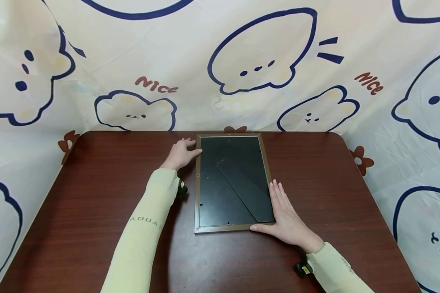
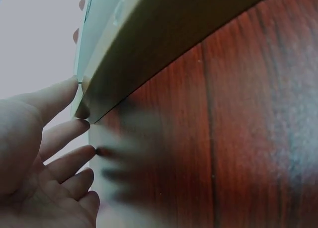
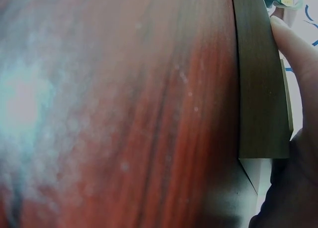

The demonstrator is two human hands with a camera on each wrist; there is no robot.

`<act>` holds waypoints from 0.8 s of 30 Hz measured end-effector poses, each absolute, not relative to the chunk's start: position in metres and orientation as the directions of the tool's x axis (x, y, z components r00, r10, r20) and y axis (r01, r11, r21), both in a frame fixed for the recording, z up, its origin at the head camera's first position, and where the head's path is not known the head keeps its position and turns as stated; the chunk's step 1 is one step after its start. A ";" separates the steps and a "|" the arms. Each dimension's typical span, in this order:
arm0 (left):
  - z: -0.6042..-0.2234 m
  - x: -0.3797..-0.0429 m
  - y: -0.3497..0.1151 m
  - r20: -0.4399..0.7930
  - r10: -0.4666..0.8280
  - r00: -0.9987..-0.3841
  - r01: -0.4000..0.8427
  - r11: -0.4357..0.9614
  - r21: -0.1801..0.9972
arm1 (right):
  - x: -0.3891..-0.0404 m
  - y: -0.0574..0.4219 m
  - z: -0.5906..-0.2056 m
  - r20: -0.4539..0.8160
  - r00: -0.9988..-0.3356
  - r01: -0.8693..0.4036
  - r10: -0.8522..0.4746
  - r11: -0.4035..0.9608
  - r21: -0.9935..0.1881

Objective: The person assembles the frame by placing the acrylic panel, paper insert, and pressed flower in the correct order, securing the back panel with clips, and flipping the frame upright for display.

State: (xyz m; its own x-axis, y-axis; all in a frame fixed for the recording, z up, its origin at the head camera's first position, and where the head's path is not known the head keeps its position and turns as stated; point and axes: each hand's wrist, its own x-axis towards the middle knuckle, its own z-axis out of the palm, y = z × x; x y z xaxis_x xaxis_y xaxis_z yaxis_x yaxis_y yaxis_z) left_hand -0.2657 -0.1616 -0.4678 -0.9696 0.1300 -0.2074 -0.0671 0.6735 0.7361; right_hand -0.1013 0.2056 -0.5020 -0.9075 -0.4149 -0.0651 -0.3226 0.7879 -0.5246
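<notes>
A picture frame [image 1: 238, 179] lies face down on the table, its black backing upward and a slanted stand flap [image 1: 247, 193] flat against it. At its upper left edge is my left hand [image 1: 179, 155], with the thumb on the rim and fingers loosely bent beside it. The left wrist view shows that hand [image 2: 47, 153] with thumb and index fingertip at the frame's corner [image 2: 119, 54]. My right hand [image 1: 287, 217] spans the lower right corner, straight fingers along the right side and thumb at the bottom edge. In the right wrist view, the thumb [image 3: 293, 44] touches the frame's side [image 3: 261, 84].
The frame's top end lies near the back edge of the dark reddish-brown wooden table [image 1: 106, 183]. A pale cloth [image 1: 190, 49] printed with cartoon figures hangs behind the table and along both sides. Each wrist carries a small black device.
</notes>
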 end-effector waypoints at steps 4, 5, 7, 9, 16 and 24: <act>-0.469 -0.266 -0.162 -0.213 0.123 -0.969 -0.078 0.670 0.739 | -0.101 0.205 -0.502 -0.066 -0.907 -0.322 -0.415 0.788 -0.525; -0.469 -0.266 -0.161 -0.215 0.120 -0.969 -0.081 0.670 0.738 | -0.101 0.205 -0.502 -0.068 -0.908 -0.320 -0.414 0.788 -0.526; -0.470 -0.267 -0.161 -0.217 0.114 -0.969 -0.085 0.675 0.733 | -0.101 0.205 -0.502 -0.068 -0.908 -0.320 -0.414 0.788 -0.527; -0.471 -0.268 -0.159 -0.221 0.106 -0.970 -0.091 0.681 0.726 | -0.101 0.205 -0.502 -0.070 -0.908 -0.319 -0.414 0.788 -0.527; -0.469 -0.270 -0.153 -0.238 0.057 -0.969 -0.139 0.673 0.727 | -0.100 0.203 -0.501 -0.071 -0.907 -0.318 -0.416 0.786 -0.530; -0.468 -0.274 -0.151 -0.288 0.038 -0.957 -0.197 0.644 0.739 | -0.101 0.206 -0.501 -0.070 -0.909 -0.315 -0.411 0.789 -0.528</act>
